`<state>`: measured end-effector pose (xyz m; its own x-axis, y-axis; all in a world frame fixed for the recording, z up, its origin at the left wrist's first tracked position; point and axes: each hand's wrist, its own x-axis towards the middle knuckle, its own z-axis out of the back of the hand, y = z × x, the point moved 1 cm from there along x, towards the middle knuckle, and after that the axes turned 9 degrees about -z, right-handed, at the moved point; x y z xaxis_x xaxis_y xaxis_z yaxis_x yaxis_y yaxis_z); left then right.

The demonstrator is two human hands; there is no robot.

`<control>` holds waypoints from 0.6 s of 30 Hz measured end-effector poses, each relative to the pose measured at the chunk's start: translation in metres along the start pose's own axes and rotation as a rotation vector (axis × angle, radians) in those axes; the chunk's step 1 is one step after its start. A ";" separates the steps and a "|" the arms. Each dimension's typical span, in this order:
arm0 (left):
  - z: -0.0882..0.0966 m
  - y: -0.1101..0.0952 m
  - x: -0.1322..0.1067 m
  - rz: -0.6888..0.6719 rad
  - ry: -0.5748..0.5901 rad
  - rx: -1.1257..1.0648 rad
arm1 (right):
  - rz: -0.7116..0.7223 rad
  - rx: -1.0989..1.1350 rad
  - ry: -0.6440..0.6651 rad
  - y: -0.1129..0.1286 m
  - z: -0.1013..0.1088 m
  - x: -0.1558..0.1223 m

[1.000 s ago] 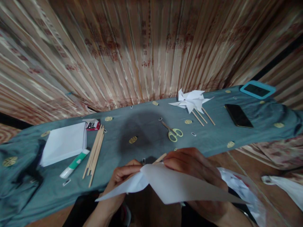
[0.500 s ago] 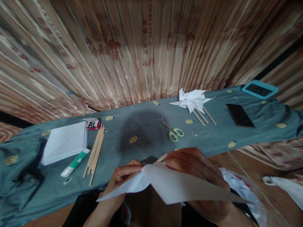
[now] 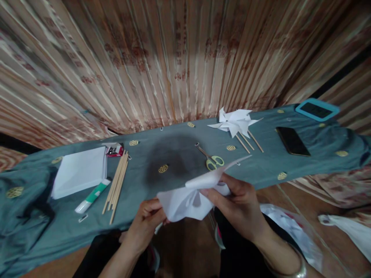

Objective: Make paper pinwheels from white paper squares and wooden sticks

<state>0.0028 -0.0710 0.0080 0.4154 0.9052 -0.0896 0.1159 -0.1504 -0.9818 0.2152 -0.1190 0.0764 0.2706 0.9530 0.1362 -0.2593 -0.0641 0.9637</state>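
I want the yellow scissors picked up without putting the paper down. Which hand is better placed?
Probably the right hand: the scissors lie just beyond it. The left hand is farther and grips the paper too.

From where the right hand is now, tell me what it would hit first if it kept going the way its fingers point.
The right hand points left into the folded white paper it already grips; beyond that, likely the left hand.

Both forearms are bare — no sleeves show. The left hand (image 3: pixel 143 226) wears no ring or band that can be seen. The right hand (image 3: pixel 242 206) has a silver bangle (image 3: pixel 298 268) at the wrist — smooth, rounded metal. Dark clothing covers the lap.
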 end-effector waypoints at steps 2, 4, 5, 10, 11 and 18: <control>-0.003 0.000 0.001 -0.011 0.058 -0.004 | -0.159 0.128 0.050 -0.008 -0.002 0.005; -0.008 -0.002 0.001 -0.002 0.074 -0.005 | -0.279 0.234 0.087 -0.016 -0.004 0.010; -0.010 -0.004 0.001 0.010 0.063 -0.008 | -0.329 0.280 0.102 -0.019 -0.005 0.012; -0.021 -0.006 -0.005 0.037 -0.018 -0.040 | -0.481 0.420 0.127 -0.033 -0.009 0.021; -0.022 -0.006 -0.007 0.031 -0.029 -0.045 | -0.501 0.430 0.130 -0.035 -0.009 0.022; -0.020 -0.012 -0.022 0.030 -0.072 -0.127 | -0.544 0.457 0.176 -0.044 -0.020 0.025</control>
<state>0.0108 -0.0969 0.0248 0.3548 0.9252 -0.1348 0.2198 -0.2227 -0.9498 0.2144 -0.0865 0.0329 0.0878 0.9162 -0.3909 0.2920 0.3515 0.8895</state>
